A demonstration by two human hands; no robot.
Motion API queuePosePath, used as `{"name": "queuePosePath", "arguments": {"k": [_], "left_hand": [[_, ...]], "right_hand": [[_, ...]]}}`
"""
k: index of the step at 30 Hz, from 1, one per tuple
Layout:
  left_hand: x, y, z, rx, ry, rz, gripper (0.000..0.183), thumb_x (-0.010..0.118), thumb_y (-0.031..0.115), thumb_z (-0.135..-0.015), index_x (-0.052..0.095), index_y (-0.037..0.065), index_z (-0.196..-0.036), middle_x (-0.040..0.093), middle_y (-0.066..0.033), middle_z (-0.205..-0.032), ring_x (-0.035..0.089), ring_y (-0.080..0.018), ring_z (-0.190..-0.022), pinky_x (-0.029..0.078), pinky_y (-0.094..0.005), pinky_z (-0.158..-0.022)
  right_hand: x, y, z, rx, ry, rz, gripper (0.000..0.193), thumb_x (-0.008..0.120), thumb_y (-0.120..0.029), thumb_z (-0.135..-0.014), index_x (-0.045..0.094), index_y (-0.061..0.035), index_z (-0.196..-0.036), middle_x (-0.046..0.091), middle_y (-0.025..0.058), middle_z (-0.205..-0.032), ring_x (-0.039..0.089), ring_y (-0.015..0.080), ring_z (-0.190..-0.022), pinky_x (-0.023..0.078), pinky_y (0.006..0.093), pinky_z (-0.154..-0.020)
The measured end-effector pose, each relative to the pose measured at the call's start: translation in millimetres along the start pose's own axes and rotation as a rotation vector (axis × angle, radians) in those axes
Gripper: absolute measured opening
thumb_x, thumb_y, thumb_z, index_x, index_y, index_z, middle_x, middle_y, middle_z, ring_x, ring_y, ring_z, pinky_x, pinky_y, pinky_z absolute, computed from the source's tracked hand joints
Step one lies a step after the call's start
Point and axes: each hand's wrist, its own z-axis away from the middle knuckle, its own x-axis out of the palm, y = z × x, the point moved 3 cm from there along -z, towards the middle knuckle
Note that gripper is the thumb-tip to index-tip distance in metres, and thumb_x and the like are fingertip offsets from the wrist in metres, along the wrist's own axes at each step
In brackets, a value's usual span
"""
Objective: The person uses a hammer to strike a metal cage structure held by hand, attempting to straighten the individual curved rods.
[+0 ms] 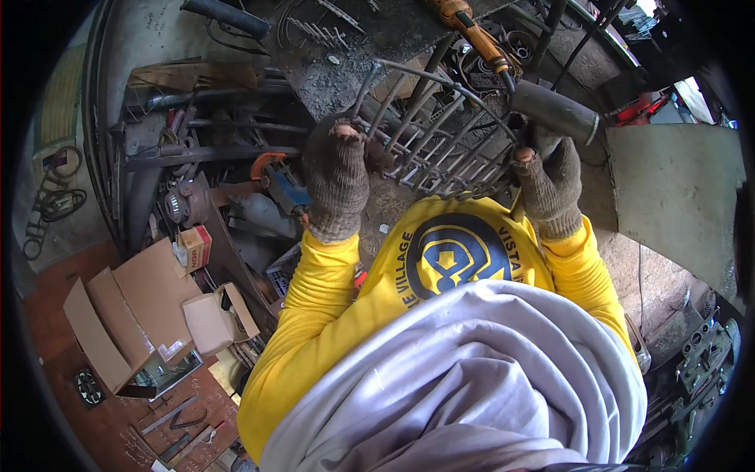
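Cluttered metal shop, stuff piled everywhere. The dark steel bench (318, 79) is gritty with grey dust, a few loose thin rods (318, 33) lying toward its far edge. An orange power tool (474, 35) is up by the far right corner, with a fat grey pipe (554, 112) just this side of it.

The welded rod rack (431, 135) is at the bench's near edge, between the two gloved hands; can't tell if the bench carries any weight. Left hand (338, 177) is curled closed on the rack's left end. Right hand (550, 189) is half curled, thumb at the right end, but I can't tell if it's actually gripping.

Off left there's long metal stock (208, 157), then an open carton (145, 303) on a reddish-brown surface (71, 263). A pale flat panel (676, 200) is over on the right.
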Motion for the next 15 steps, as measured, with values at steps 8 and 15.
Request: {"name": "queuePosePath", "arguments": {"k": [8,15], "left_hand": [[2,23,-42,-0.777,-0.416,0.928,0.024,0.067,0.02,-0.092,0.068,0.003,-0.109,0.069,-0.004,-0.094,0.062,-0.009,-0.085,0.051,-0.0249,-0.076],[9,26,-45,-0.902,-0.419,1.119,0.02,0.068,0.02,-0.09,0.069,0.003,-0.1,0.068,-0.0037,-0.086,0.062,-0.009,-0.076,0.05,-0.0234,-0.071]], "right_hand": [[-10,17,13,-0.027,0.079,0.072,0.056,0.075,-0.018,-0.085,0.05,0.0036,-0.131,0.063,0.0145,-0.12,0.061,0.0179,-0.102,0.049,0.0299,-0.088],[-1,7,10,-0.208,0.066,-0.073,0.053,0.075,-0.01,-0.084,0.052,0.0048,-0.129,0.062,0.016,-0.122,0.062,0.0169,-0.103,0.05,0.0258,-0.084]]}}
